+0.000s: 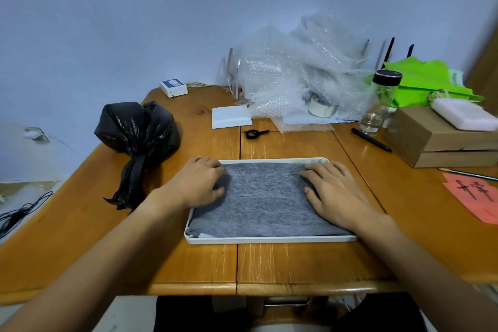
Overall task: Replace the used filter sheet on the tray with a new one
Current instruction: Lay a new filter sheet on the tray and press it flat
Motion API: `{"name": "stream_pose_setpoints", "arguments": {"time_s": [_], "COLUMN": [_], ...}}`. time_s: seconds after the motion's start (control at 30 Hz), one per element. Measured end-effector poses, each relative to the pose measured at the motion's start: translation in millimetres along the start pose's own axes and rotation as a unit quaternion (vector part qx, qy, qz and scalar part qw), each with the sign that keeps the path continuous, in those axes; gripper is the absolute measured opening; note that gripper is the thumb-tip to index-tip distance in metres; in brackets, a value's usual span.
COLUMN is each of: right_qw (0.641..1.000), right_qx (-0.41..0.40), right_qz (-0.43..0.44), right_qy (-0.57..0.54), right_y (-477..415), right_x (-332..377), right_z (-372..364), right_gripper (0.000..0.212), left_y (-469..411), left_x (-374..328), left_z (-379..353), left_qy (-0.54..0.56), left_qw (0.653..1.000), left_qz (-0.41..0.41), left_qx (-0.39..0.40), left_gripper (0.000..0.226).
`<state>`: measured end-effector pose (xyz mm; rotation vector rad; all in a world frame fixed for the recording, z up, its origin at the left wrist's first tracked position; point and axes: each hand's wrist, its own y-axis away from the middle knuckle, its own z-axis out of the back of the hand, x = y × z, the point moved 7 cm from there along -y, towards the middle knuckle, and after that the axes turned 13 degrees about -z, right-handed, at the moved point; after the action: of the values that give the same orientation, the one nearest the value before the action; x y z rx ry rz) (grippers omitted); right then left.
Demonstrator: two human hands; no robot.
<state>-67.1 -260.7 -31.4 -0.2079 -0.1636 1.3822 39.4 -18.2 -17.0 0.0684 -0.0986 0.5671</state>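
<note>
Grey filter sheet (265, 201) lies inside white tray (272, 240) at front centre of the worktop (296, 264). Left hand (198, 183) and right hand (335, 194) rest flat on its side edges, grip released, nothing grasped. Probably pressing the sheet flat so it seats within the rim.

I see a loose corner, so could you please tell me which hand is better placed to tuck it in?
Probably the left hand: the grey filter sheet bunches at the white tray's near-left corner, on that hand's side. The right hand lies flat near the far-right corner.
</note>
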Motion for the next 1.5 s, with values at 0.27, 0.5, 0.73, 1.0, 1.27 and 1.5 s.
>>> {"name": "stream_pose_setpoints", "arguments": {"time_s": [0.27, 0.5, 0.73, 1.0, 1.27, 1.5], "right_qw": [0.961, 0.937, 0.929, 0.928, 0.975, 0.968], "right_qx": [0.181, 0.278, 0.293, 0.281, 0.175, 0.182], "right_qz": [-0.001, -0.015, -0.022, -0.062, -0.137, -0.170], "right_qy": [-0.209, -0.212, -0.226, -0.236, -0.013, 0.007], "right_y": [18, 21, 21, 21, 16, 21], "right_x": [18, 22, 20, -5, -46, -33], "right_z": [20, 5, 0, 16, 22, 24], "right_gripper": [0.029, 0.034, 0.032, 0.014, 0.033, 0.043], "left_y": [52, 65, 64, 57, 65, 67], "left_x": [-11, -4, -12, -16, -9, -10], "left_z": [12, -5, -7, -5, -20, -20], "left_qy": [0.244, 0.286, 0.313, 0.130, 0.237, 0.294], "left_qw": [0.969, 0.955, 0.942, 0.988, 0.971, 0.953], "left_qz": [-0.019, 0.000, 0.010, 0.021, 0.046, 0.061], "left_qx": [0.021, 0.082, 0.118, 0.082, 0.000, -0.034], "left_gripper": [0.009, 0.009, 0.022, 0.039, 0.053, 0.064]}}
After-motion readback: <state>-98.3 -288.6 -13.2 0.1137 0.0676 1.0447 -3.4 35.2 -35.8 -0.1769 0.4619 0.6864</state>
